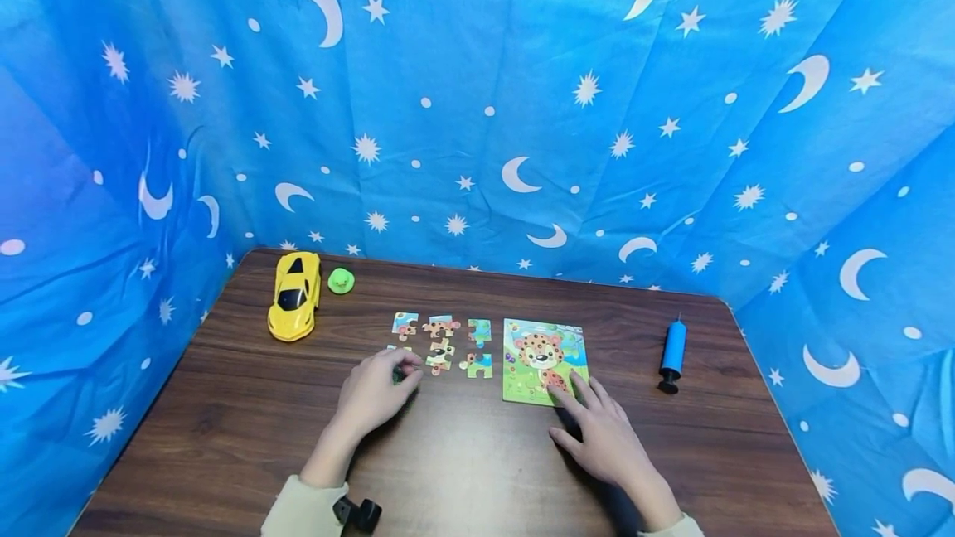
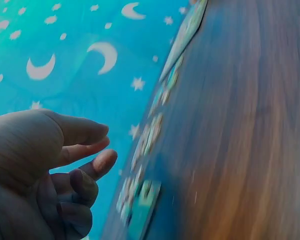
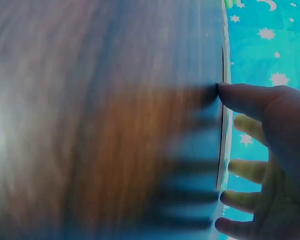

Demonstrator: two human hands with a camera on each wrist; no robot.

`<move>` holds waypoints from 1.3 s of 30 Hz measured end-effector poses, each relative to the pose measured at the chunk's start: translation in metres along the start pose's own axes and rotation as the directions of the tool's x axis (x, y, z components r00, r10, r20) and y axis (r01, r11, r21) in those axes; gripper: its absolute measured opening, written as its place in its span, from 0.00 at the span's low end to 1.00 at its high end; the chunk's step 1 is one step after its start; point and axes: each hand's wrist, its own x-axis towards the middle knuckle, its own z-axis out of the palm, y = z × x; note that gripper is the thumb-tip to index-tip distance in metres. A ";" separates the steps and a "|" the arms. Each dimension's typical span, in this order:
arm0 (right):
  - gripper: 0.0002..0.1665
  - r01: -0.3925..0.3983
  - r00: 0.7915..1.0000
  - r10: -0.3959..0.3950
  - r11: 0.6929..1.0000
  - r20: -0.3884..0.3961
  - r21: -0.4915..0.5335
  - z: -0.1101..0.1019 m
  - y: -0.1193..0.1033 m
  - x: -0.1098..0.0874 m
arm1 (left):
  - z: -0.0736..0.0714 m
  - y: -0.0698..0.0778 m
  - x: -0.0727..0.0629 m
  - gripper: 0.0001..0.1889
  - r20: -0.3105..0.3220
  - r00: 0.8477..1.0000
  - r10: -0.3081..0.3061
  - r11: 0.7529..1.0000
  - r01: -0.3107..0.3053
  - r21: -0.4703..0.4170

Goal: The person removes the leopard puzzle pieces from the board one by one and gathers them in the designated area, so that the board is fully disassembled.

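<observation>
My left hand [image 1: 376, 388] hovers beside the left edge of a group of puzzle pieces [image 1: 442, 326]. In the left wrist view its fingers [image 2: 85, 135] are loosely curved, with nothing visible between them. A nearby puzzle piece [image 2: 144, 207] lies below them on the table; the hand partly covers it in the head view. To the right lies a square puzzle board [image 1: 518, 392] picturing a spotted leopard cub. My right hand [image 1: 606, 437] is spread at the board's lower right corner, fingertips over it and thumb at the table beside its front edge.
A yellow toy car [image 1: 293, 297] and a small green toy [image 1: 341, 280] stand at the back left of the brown wooden table [image 1: 462, 471]. A blue pump [image 1: 674, 352] lies at the right. Blue star-and-moon cloth [image 1: 462, 106] hangs around the table.
</observation>
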 end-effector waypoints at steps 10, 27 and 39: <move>0.40 -0.018 1.000 0.018 1.000 -0.006 -0.004 -0.006 0.014 -0.005 | 0.040 0.044 0.012 0.04 0.092 0.979 0.181 0.982 -0.175 -0.076; 0.40 -0.038 0.999 0.038 0.999 0.001 0.005 -0.002 0.022 -0.004 | 0.107 0.106 0.041 0.13 0.280 0.937 0.211 0.977 -0.189 -0.101; 0.42 -0.052 0.998 0.052 0.998 0.035 0.017 -0.002 0.018 -0.002 | 0.127 0.113 0.041 0.18 0.270 0.960 0.076 0.996 -0.083 0.015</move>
